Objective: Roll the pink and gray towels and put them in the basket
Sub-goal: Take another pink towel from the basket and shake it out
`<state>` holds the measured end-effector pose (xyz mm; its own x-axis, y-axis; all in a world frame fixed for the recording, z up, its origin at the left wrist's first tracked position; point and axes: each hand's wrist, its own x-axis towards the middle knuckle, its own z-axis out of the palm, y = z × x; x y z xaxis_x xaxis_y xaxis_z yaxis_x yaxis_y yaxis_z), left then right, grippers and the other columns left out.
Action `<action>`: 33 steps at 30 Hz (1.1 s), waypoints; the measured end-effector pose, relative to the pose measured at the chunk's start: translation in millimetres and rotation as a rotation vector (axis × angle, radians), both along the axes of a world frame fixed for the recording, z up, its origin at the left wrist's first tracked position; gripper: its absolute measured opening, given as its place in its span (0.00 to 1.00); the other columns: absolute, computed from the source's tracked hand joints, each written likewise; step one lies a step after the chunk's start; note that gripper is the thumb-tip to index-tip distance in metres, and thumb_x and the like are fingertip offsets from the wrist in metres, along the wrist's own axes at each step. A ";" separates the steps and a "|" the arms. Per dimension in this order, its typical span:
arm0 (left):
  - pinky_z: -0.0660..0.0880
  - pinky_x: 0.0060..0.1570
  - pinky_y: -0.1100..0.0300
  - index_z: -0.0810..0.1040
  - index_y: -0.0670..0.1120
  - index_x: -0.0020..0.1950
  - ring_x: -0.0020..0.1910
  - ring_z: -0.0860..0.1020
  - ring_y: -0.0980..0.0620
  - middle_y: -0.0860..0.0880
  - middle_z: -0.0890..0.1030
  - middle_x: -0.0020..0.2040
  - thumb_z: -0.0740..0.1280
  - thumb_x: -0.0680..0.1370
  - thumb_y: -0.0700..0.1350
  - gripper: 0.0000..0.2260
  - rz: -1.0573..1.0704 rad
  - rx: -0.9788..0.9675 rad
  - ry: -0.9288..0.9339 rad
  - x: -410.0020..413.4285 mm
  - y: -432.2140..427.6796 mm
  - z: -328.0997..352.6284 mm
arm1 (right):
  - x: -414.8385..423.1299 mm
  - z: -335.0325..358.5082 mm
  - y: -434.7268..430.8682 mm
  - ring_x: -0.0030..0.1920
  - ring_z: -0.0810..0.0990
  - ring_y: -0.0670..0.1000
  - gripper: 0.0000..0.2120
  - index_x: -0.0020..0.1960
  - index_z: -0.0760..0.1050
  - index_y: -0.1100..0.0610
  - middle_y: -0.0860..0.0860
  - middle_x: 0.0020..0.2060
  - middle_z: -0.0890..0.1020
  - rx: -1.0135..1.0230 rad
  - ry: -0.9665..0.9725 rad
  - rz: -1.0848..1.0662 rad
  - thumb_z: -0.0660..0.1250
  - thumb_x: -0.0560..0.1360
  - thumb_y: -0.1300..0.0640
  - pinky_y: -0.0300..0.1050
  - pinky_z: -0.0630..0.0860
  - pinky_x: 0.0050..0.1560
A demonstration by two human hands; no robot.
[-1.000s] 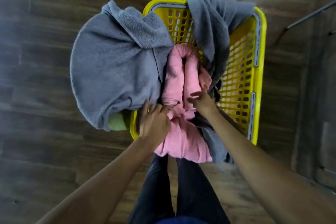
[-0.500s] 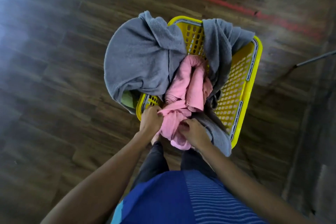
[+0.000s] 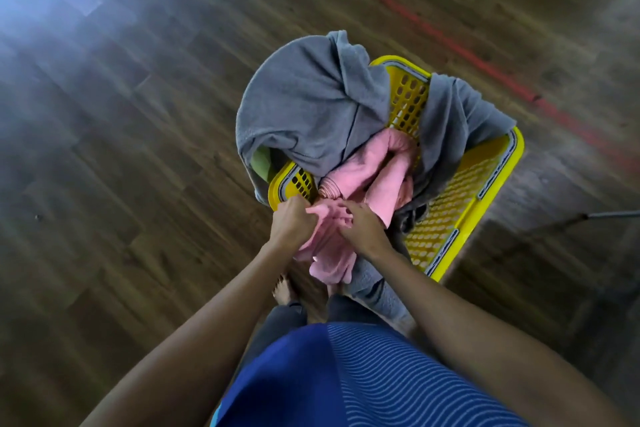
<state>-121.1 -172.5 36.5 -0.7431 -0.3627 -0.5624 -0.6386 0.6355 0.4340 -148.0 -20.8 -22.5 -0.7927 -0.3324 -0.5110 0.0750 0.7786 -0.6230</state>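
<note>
A yellow plastic basket (image 3: 491, 180) stands on the wooden floor in front of me. A gray towel (image 3: 304, 107) is draped over its left rim, and more gray cloth (image 3: 453, 118) hangs over the far rim and down inside. A pink towel (image 3: 377, 166) lies crumpled in the basket, its near end hanging over the front edge. My left hand (image 3: 292, 225) grips that near end at the left. My right hand (image 3: 362, 227) pinches the pink cloth beside it, fingers curled into the folds.
A green cloth (image 3: 263, 161) peeks from under the gray towel at the basket's left corner. A red line (image 3: 450, 42) crosses the floor beyond the basket. A thin metal rod (image 3: 609, 215) lies at the right. My bare foot (image 3: 284, 291) stands below the basket.
Both hands have closed on the pink towel's near end and drawn it toward me. The view has pulled back and tilted, so the basket sits farther right.
</note>
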 end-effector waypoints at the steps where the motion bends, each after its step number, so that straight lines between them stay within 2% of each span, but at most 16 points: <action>1: 0.69 0.42 0.54 0.81 0.40 0.48 0.50 0.77 0.37 0.40 0.81 0.47 0.65 0.75 0.42 0.07 -0.025 -0.003 0.044 0.4 1.4 0.8 | -0.9 0.3 -3.2 0.57 0.75 0.55 0.21 0.65 0.75 0.51 0.54 0.57 0.78 -0.019 0.021 0.037 0.65 0.72 0.61 0.49 0.70 0.61; 4: 0.68 0.39 0.58 0.82 0.44 0.43 0.44 0.78 0.46 0.47 0.82 0.40 0.65 0.75 0.41 0.07 -0.049 0.080 0.187 3.3 1.3 6.3 | -5.8 0.7 -11.2 0.55 0.76 0.52 0.22 0.62 0.76 0.44 0.50 0.56 0.80 -0.081 0.071 0.086 0.65 0.70 0.59 0.49 0.72 0.60; 6: 0.69 0.39 0.59 0.83 0.46 0.44 0.40 0.77 0.53 0.53 0.80 0.36 0.66 0.76 0.41 0.06 -0.043 0.178 0.281 4.9 -6.1 10.8 | -9.9 1.6 -10.5 0.51 0.77 0.53 0.18 0.59 0.80 0.48 0.52 0.52 0.84 -0.115 0.099 0.082 0.66 0.72 0.61 0.40 0.69 0.52; 7: 0.70 0.38 0.61 0.82 0.46 0.44 0.38 0.76 0.55 0.55 0.79 0.35 0.67 0.76 0.40 0.05 -0.027 0.211 0.321 5.9 -11.6 12.6 | -12.0 2.0 -8.6 0.49 0.78 0.54 0.15 0.57 0.82 0.50 0.54 0.49 0.84 -0.108 0.115 0.073 0.66 0.73 0.61 0.40 0.67 0.46; 9: 0.69 0.37 0.67 0.81 0.48 0.41 0.35 0.74 0.61 0.57 0.78 0.33 0.67 0.76 0.39 0.06 0.050 0.245 0.392 9.2 -24.2 14.1 | -16.9 -1.5 -2.1 0.47 0.79 0.58 0.13 0.53 0.83 0.51 0.56 0.45 0.84 -0.044 0.137 0.009 0.62 0.74 0.55 0.45 0.69 0.44; 11: 0.68 0.37 0.69 0.79 0.49 0.40 0.34 0.73 0.65 0.58 0.77 0.33 0.68 0.76 0.39 0.07 0.126 0.248 0.428 12.9 -37.8 11.8 | -22.3 -2.4 4.9 0.50 0.78 0.60 0.18 0.51 0.83 0.52 0.55 0.45 0.83 0.049 0.156 -0.056 0.57 0.71 0.50 0.52 0.73 0.49; 14: 0.71 0.44 0.60 0.78 0.51 0.42 0.41 0.76 0.57 0.52 0.78 0.41 0.67 0.74 0.45 0.02 0.065 0.225 0.310 17.6 -57.2 1.0 | -29.5 5.4 7.5 0.54 0.76 0.56 0.22 0.51 0.83 0.52 0.52 0.47 0.83 0.082 0.187 -0.060 0.55 0.68 0.49 0.52 0.68 0.54; 17: 0.73 0.48 0.55 0.78 0.53 0.47 0.48 0.77 0.51 0.50 0.79 0.47 0.65 0.69 0.56 0.11 -0.037 0.315 0.046 20.3 -65.7 -3.0 | -32.4 14.7 12.7 0.46 0.78 0.54 0.15 0.49 0.83 0.57 0.55 0.43 0.82 -0.125 0.155 -0.043 0.63 0.69 0.52 0.49 0.71 0.49; 19: 0.73 0.45 0.56 0.78 0.51 0.52 0.46 0.77 0.52 0.51 0.79 0.47 0.66 0.72 0.61 0.17 -0.100 0.347 -0.113 20.6 -61.7 -4.2 | -29.1 13.8 18.0 0.44 0.78 0.54 0.07 0.47 0.82 0.59 0.56 0.42 0.82 -0.161 0.152 0.010 0.69 0.70 0.61 0.49 0.72 0.47; 21: 0.69 0.38 0.58 0.79 0.43 0.46 0.38 0.74 0.53 0.51 0.76 0.38 0.64 0.76 0.62 0.22 -0.140 0.314 -0.209 19.7 -57.0 -7.5 | -24.1 9.8 24.1 0.43 0.77 0.54 0.08 0.46 0.80 0.58 0.56 0.41 0.80 -0.161 0.124 0.061 0.69 0.67 0.63 0.48 0.72 0.46; 23: 0.67 0.35 0.56 0.79 0.38 0.40 0.32 0.69 0.53 0.49 0.72 0.32 0.67 0.76 0.60 0.24 -0.179 0.307 -0.163 18.7 -57.3 -11.4 | -16.1 5.7 32.3 0.41 0.76 0.52 0.09 0.44 0.78 0.56 0.53 0.39 0.79 -0.163 0.061 0.106 0.66 0.64 0.59 0.45 0.70 0.43; 25: 0.70 0.36 0.57 0.83 0.40 0.40 0.31 0.71 0.57 0.51 0.76 0.31 0.71 0.75 0.53 0.16 -0.219 0.375 -0.036 18.1 -58.9 -8.9 | -8.4 4.5 39.6 0.40 0.77 0.52 0.11 0.45 0.75 0.56 0.51 0.39 0.79 -0.142 -0.050 0.170 0.66 0.63 0.56 0.44 0.70 0.42; 28: 0.74 0.41 0.64 0.86 0.45 0.44 0.38 0.79 0.62 0.58 0.83 0.37 0.73 0.74 0.45 0.04 -0.235 0.392 0.134 17.2 -58.9 3.0 | -5.7 8.5 41.8 0.46 0.79 0.50 0.17 0.56 0.76 0.56 0.51 0.46 0.81 -0.115 -0.198 0.227 0.72 0.69 0.56 0.43 0.74 0.45; 29: 0.75 0.41 0.64 0.86 0.46 0.44 0.39 0.80 0.60 0.57 0.84 0.38 0.73 0.74 0.45 0.04 -0.236 0.372 0.176 18.0 -58.3 6.8 | -8.4 7.0 41.5 0.46 0.78 0.49 0.16 0.56 0.77 0.57 0.51 0.46 0.81 -0.114 -0.195 0.253 0.73 0.71 0.55 0.44 0.73 0.47; 31: 0.74 0.40 0.60 0.86 0.44 0.43 0.37 0.80 0.56 0.50 0.84 0.37 0.73 0.74 0.45 0.05 -0.222 0.359 0.217 20.0 -58.8 8.0 | -17.2 11.5 40.1 0.40 0.73 0.46 0.15 0.46 0.79 0.61 0.50 0.39 0.76 -0.126 -0.212 0.277 0.71 0.75 0.48 0.45 0.70 0.44; 33: 0.74 0.41 0.58 0.86 0.43 0.43 0.36 0.77 0.58 0.49 0.83 0.36 0.72 0.75 0.43 0.05 -0.153 0.321 0.215 23.6 -61.4 4.8 | -24.9 19.9 39.5 0.37 0.70 0.44 0.15 0.40 0.75 0.58 0.49 0.36 0.72 -0.203 -0.296 0.194 0.67 0.78 0.48 0.43 0.67 0.41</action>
<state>-97.5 -233.9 41.3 -0.8878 -0.0701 -0.4549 -0.4202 0.5269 0.7388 -172.9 18.7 -2.6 -0.5336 -0.5789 -0.6165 0.1383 0.6594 -0.7390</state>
